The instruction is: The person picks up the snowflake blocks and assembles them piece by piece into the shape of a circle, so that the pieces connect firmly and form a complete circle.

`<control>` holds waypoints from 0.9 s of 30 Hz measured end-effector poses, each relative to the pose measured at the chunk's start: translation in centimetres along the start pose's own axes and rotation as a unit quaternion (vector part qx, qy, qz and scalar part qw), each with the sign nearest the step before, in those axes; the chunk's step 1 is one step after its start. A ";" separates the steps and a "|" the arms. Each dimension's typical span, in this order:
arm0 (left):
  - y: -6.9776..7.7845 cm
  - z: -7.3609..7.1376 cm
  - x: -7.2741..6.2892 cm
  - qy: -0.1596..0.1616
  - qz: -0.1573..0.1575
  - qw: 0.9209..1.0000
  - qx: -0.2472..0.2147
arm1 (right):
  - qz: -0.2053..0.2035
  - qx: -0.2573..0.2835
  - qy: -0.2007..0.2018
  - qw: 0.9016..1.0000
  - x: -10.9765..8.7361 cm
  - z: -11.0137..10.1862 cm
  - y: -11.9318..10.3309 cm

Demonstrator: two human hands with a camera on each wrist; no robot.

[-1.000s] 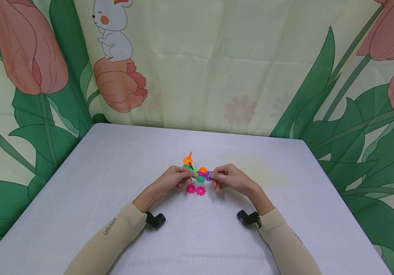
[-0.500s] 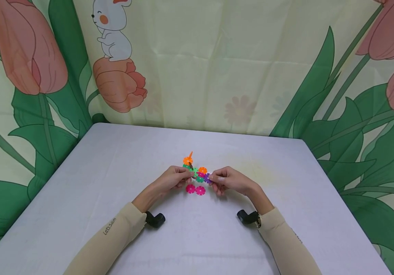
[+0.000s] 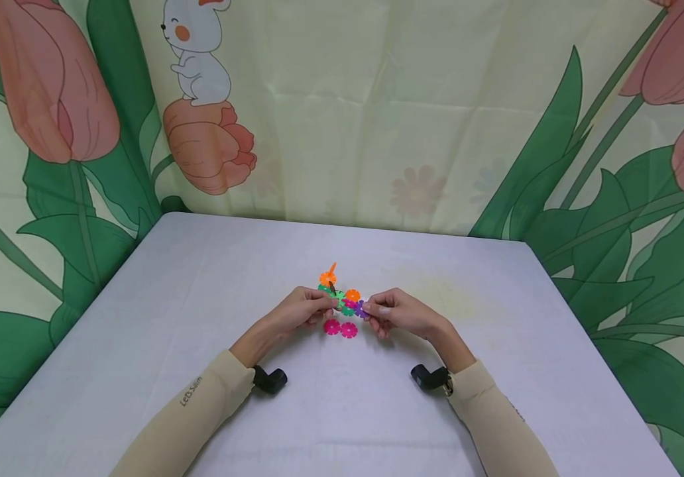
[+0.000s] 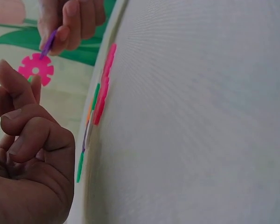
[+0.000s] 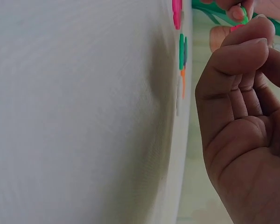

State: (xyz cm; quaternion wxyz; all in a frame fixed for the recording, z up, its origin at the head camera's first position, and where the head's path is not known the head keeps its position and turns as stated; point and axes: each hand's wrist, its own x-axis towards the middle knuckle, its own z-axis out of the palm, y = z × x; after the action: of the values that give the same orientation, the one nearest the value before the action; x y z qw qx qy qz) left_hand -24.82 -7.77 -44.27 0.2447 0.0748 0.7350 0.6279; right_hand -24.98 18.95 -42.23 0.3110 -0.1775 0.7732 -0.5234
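- I see a pale table (image 3: 199, 318) with a faint yellowish stain (image 3: 449, 295) right of centre.
- Behind it I see a curtain (image 3: 342, 119) printed with tulips and a white rabbit (image 3: 194, 50).

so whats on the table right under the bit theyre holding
Two pink discs lie flat, side by side, on the table just below the held cluster. More green and orange discs sit behind it. Anything directly beneath the left hand and right hand is covered.
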 end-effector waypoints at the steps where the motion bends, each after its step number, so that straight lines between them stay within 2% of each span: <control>1: 0.0 0.0 0.0 0.001 -0.001 1.000 -0.001 | 0.000 0.000 0.001 1.000 0.0 0.0 0.0; 27: -0.4 0.1 0.1 -0.009 0.017 1.000 -0.002 | -0.014 -0.011 0.018 1.000 0.4 0.3 0.4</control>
State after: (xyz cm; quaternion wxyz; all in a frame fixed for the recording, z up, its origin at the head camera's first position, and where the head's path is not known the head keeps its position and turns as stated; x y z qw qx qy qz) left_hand -24.83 -7.75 -44.67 0.2407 0.0927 0.7300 0.6329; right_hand -25.04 18.65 -42.79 0.2876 -0.1819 0.7821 -0.5220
